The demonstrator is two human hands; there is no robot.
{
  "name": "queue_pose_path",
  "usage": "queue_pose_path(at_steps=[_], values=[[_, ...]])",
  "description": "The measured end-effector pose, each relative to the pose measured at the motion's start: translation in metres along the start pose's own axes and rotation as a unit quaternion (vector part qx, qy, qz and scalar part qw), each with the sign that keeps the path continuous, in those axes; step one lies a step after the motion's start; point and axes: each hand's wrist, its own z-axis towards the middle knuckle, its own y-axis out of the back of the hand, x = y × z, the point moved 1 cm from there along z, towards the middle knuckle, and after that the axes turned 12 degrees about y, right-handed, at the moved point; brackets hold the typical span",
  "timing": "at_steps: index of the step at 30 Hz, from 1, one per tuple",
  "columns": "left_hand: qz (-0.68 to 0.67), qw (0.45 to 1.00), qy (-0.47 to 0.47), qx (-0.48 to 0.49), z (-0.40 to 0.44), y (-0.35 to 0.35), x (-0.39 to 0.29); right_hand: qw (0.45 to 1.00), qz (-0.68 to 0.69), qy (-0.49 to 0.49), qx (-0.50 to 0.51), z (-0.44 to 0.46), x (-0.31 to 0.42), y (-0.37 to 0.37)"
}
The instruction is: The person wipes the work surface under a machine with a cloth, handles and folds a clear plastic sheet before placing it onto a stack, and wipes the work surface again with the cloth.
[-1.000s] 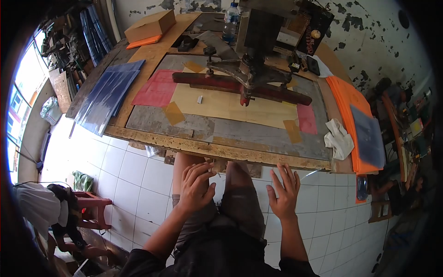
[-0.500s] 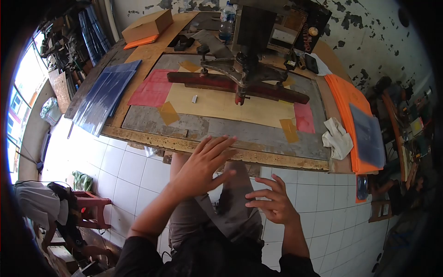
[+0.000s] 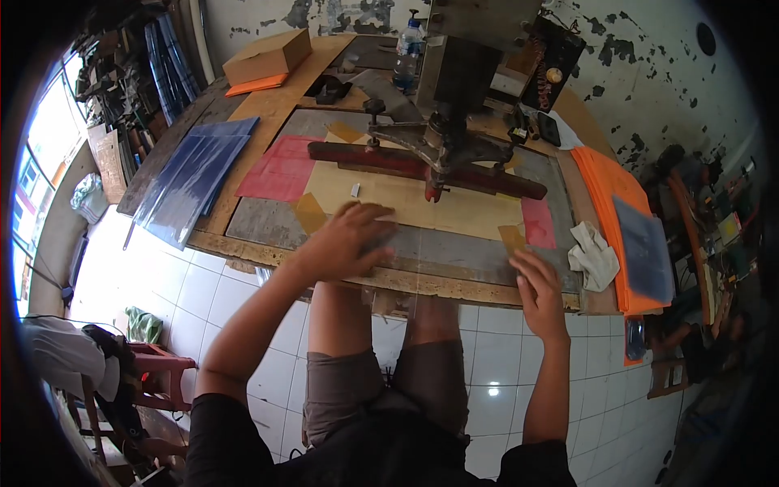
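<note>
My left hand (image 3: 347, 242) is over the table's front edge, slightly blurred, with its fingers stretched out and apart. A faint clear plastic sheet (image 3: 418, 272) spans the edge between my hands; its outline is hard to make out. At its right side my right hand (image 3: 540, 290) has fingers and thumb drawn together, apparently on the sheet. Beyond them lies a cream sheet (image 3: 454, 213) with red pieces (image 3: 277, 169) at its ends and brown tape (image 3: 309, 213) at corners. A press head with a red bar (image 3: 398, 166) stands above it. A small white piece (image 3: 355, 190) rests on the cream sheet.
Clear blue-tinted plastic sheets (image 3: 195, 174) lie at left. At right are a white cloth (image 3: 594, 256) and an orange stack (image 3: 604, 203) with clear plastic on top. A cardboard box (image 3: 268, 58), a water bottle (image 3: 406, 55) and a phone (image 3: 549, 128) sit farther back.
Both hands have moved forward to the table edge, the right one also outward with its fingers drawn together. The clear sheet has gone from above my lap to the table edge.
</note>
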Motion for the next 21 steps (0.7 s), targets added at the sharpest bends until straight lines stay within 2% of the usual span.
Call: queue_pose_path(at_steps=[6,15,21], values=[[0.095,0.994,-0.024,-0.037,0.015,0.011,0.036,0.998,0.018,0.037,0.039,0.048,-0.040,-0.018],[0.058,0.995,0.051,-0.069,0.013,0.005,0.053,0.999,-0.019,0.048,-0.006,0.059,-0.039,-0.036],[0.081,0.993,0.071,-0.040,0.013,0.006,0.052,0.999,-0.030,0.045,-0.002,0.062,-0.039,-0.036]])
